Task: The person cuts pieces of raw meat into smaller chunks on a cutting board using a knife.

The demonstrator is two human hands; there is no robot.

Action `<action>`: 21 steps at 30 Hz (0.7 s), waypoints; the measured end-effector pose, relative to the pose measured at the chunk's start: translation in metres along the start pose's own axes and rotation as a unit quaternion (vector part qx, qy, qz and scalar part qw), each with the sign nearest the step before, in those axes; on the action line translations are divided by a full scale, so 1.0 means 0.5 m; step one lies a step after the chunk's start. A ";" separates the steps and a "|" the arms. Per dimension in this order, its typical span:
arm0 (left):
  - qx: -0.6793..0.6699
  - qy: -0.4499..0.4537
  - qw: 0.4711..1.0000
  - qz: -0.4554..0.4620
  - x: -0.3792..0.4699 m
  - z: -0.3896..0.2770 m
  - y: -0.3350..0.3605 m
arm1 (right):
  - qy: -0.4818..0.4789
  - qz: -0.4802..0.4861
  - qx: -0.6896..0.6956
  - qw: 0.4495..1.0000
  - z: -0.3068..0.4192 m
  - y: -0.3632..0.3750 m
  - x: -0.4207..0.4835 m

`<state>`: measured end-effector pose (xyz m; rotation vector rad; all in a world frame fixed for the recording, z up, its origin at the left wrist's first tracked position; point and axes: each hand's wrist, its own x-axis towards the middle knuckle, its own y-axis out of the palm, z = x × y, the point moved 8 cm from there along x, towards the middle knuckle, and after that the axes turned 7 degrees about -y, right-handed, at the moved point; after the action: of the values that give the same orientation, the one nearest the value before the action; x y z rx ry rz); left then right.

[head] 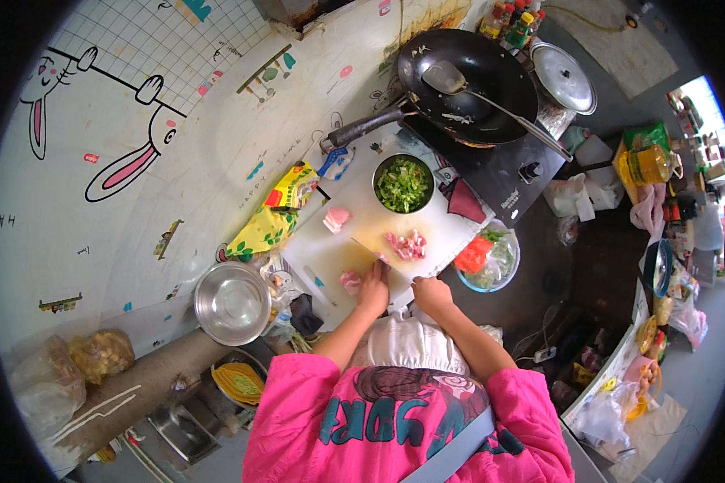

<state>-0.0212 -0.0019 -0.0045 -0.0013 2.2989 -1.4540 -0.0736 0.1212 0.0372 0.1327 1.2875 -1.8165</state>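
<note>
My right hand (pixel 432 294) is closed around the handle of a kitchen knife (pixel 400 282), whose blade slants up and left across a white cutting board (pixel 314 241). Beside the blade, the fingertips of my left hand (pixel 374 287) hold down a small piece of raw meat (pixel 382 258), mostly hidden. A heap of cut meat (pixel 407 245) lies beyond the knife. Two larger raw pieces rest on the board: a pale chunk (pixel 337 220) farther back, and a pink one (pixel 350 282) left of my left hand. A metal bowl of chopped greens (pixel 405 183) stands at the board's far side.
A black wok (pixel 495 102) with a metal spatula (pixel 447 77) sits on the cooktop (pixel 507 175), its handle reaching left over the counter. At left are a metal basin (pixel 232 303) and a yellow bag (pixel 272 223). A tub with plastic bags (pixel 489 259) is right of the board.
</note>
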 end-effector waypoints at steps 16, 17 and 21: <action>-0.011 0.074 0.991 -0.107 -0.022 0.009 -0.032 | 0.055 -0.047 0.051 0.996 -0.023 -0.026 -0.093; -0.012 0.074 0.991 -0.107 -0.024 0.009 -0.031 | 0.044 -0.042 0.045 0.997 -0.020 -0.023 -0.094; -0.002 0.068 0.989 -0.129 -0.026 0.007 -0.035 | 0.036 -0.027 0.029 0.999 -0.009 -0.019 -0.106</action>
<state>-0.0118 -0.0100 0.0141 -0.2131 2.4858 -1.6201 -0.0497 0.1566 0.0704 0.1993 1.2994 -1.9122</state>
